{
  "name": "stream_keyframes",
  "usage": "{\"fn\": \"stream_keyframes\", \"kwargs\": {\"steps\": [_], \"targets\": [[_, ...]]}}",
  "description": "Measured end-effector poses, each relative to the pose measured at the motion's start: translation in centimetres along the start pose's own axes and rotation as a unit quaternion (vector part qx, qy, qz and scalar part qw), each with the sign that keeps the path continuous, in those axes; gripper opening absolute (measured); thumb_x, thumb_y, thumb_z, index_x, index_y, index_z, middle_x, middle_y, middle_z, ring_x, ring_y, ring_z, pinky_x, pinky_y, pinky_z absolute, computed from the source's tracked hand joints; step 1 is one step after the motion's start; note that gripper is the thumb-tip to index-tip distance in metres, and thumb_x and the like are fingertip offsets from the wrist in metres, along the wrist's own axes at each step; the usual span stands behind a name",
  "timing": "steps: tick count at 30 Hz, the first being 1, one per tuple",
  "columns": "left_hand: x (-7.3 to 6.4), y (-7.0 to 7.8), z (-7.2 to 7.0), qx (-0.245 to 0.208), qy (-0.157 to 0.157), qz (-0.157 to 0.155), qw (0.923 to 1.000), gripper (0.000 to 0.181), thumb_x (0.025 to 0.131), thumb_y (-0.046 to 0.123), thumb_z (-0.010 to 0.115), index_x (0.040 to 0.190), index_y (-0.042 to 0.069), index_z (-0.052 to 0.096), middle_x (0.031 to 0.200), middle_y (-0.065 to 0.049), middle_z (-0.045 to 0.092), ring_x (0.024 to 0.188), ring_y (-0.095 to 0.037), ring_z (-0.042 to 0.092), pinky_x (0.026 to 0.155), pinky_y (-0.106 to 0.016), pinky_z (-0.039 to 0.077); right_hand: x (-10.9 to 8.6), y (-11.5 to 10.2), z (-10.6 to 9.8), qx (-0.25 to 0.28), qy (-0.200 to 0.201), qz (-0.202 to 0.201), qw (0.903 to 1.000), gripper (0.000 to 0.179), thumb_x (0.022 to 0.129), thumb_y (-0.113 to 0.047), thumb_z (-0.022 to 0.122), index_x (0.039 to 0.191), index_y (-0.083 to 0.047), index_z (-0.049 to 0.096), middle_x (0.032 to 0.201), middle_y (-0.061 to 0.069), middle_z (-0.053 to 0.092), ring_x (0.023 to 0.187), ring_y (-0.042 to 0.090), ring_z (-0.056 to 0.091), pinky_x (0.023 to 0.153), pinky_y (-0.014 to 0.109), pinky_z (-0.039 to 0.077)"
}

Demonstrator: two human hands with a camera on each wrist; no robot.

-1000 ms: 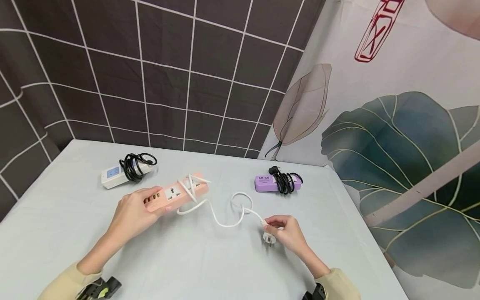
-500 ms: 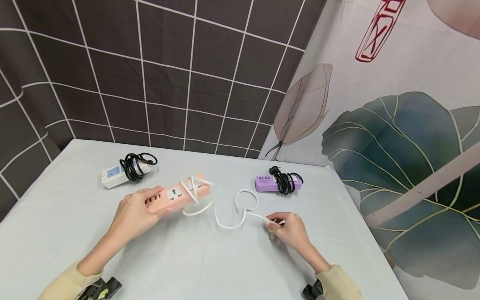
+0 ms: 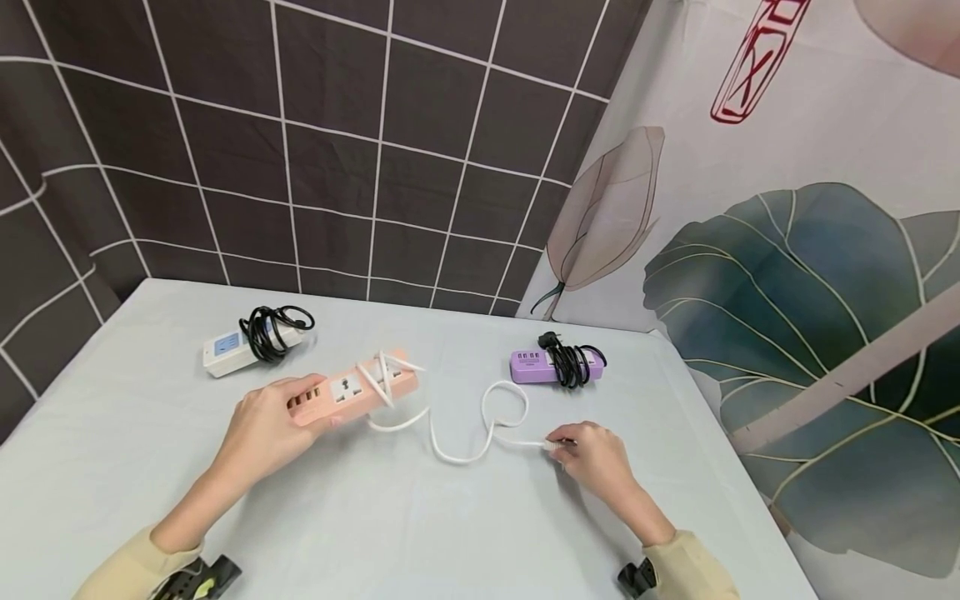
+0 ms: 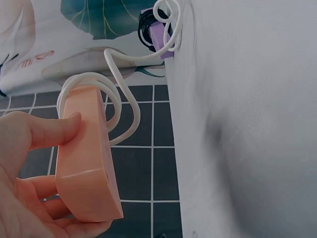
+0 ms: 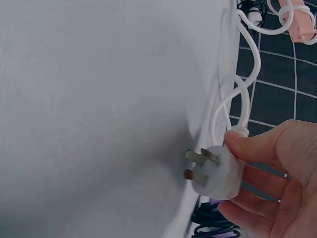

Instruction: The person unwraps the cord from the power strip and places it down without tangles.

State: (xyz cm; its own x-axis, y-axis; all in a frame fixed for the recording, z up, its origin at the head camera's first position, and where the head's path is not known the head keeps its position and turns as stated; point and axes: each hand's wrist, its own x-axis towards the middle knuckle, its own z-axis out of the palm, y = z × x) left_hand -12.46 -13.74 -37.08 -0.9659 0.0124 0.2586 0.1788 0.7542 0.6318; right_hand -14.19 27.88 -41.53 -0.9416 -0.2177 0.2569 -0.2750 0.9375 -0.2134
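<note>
My left hand grips the near end of a pink power strip, thumb on one side and fingers on the other in the left wrist view. White cord still wraps the strip's far end, and a loose length with one loop runs right across the table. At the cord's end, my right hand pinches a white three-pin plug between thumb and fingers. The plug's metal pins point away from the palm in the right wrist view; in the head view the fingers mostly hide the plug.
On the white-covered table, a white power strip with black cord lies back left. A purple power strip wrapped in black cord lies back right. A dark gridded cloth and a leaf-printed cloth hang behind and at the right.
My right hand has moved right with the plug, drawing the white cord out farther; its loop has shifted right and widened. The left hand and pink strip stay nearly still.
</note>
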Motion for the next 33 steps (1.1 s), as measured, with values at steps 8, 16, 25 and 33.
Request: {"fn": "stream_keyframes", "kwargs": {"steps": [8,16,25,33], "targets": [[-0.1,0.1,0.1,0.0,-0.002,0.003,1.0,0.057,0.07,0.021,0.081,0.121,0.0,0.064,0.119,-0.027,0.064,0.104,-0.044,0.06,0.076,-0.045,0.044,0.2,0.9,-0.7,-0.063,0.0,-0.03,0.9976,0.018,0.068,-0.009,0.084,0.081,-0.019,0.076,0.077,-0.002,0.073,0.07,0.019,0.066,0.055,0.033,0.05],[-0.1,0.2,0.1,-0.004,-0.004,0.005,1.0,0.059,0.07,0.021,0.082,0.121,-0.001,0.064,0.12,-0.027,0.063,0.106,-0.045,0.06,0.078,-0.048,0.045,0.2,1.4,-0.8,-0.066,0.004,-0.041,0.9969,0.019,0.07,-0.005,0.081,0.084,-0.017,0.076,0.079,-0.001,0.074,0.071,0.02,0.066,0.055,0.036,0.051],[-0.1,0.5,0.1,-0.006,-0.006,0.005,0.9999,0.06,0.07,0.021,0.082,0.122,-0.001,0.063,0.121,-0.027,0.063,0.11,-0.047,0.058,0.082,-0.052,0.045,0.9,1.6,-1.2,-0.045,-0.04,-0.029,0.9977,0.016,0.075,-0.004,0.078,0.089,-0.013,0.076,0.082,0.002,0.074,0.077,0.023,0.068,0.061,0.039,0.054],[-0.1,0.7,0.1,-0.007,-0.006,0.005,0.9999,0.059,0.07,0.021,0.082,0.122,-0.001,0.063,0.121,-0.027,0.063,0.11,-0.047,0.058,0.082,-0.052,0.045,1.8,0.1,-1.5,-0.033,-0.031,-0.022,0.9987,0.016,0.075,-0.009,0.078,0.09,-0.013,0.075,0.082,0.003,0.072,0.075,0.018,0.062,0.06,0.034,0.05]]}}
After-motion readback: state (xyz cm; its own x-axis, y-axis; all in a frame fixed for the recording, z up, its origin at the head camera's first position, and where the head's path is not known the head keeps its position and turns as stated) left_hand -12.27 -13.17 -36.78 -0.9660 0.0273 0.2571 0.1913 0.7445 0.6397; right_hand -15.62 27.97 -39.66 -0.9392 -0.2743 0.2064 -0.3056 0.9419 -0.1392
